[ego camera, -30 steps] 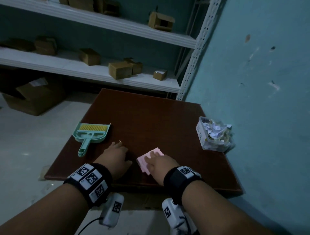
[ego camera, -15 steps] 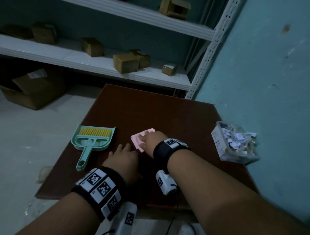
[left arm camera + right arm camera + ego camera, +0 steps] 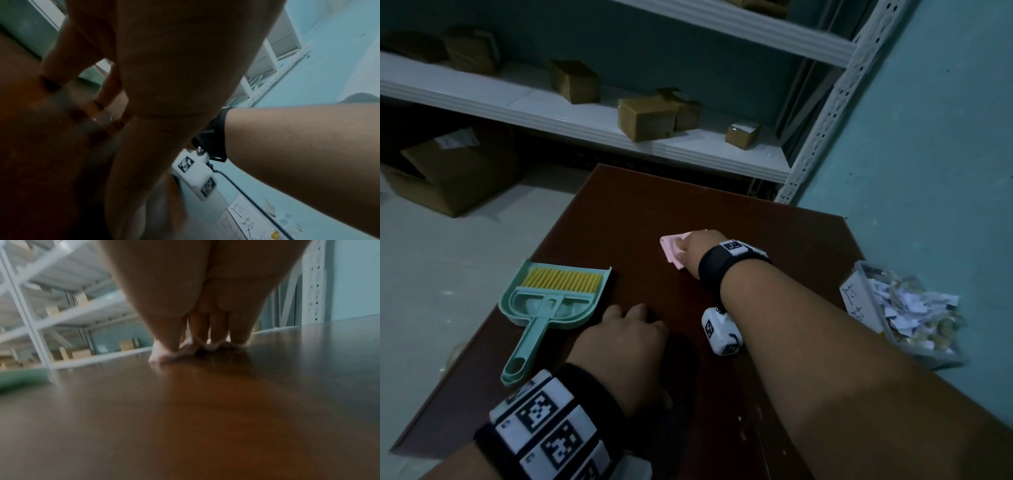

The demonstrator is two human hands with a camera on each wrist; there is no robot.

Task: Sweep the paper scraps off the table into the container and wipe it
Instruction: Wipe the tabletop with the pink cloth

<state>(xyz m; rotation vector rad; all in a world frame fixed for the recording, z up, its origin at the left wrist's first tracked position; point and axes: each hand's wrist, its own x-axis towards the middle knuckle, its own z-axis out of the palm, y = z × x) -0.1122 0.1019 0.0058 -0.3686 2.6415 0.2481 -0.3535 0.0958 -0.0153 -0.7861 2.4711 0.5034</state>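
Note:
My right hand (image 3: 700, 250) presses a folded pink cloth (image 3: 671, 251) flat onto the dark brown table (image 3: 722, 205), near its middle. In the right wrist view its fingers (image 3: 205, 331) reach straight down onto the cloth (image 3: 164, 356). The left hand (image 3: 626, 339) rests on the table nearer to me, its fingertips down and holding nothing. At the table's right edge stands a clear plastic container (image 3: 859, 301), filled with white paper scraps (image 3: 907, 305). I see no scraps on the tabletop.
A mint dustpan with a yellow-bristled brush (image 3: 551, 301) lies on the table's left side, close to my left hand. White shelving (image 3: 619, 137) with cardboard boxes runs behind the table. A blue wall (image 3: 928, 171) lies to the right.
My right hand has slid the pink cloth away from me, from the near edge to the table's middle. The left hand has stayed in place on the table.

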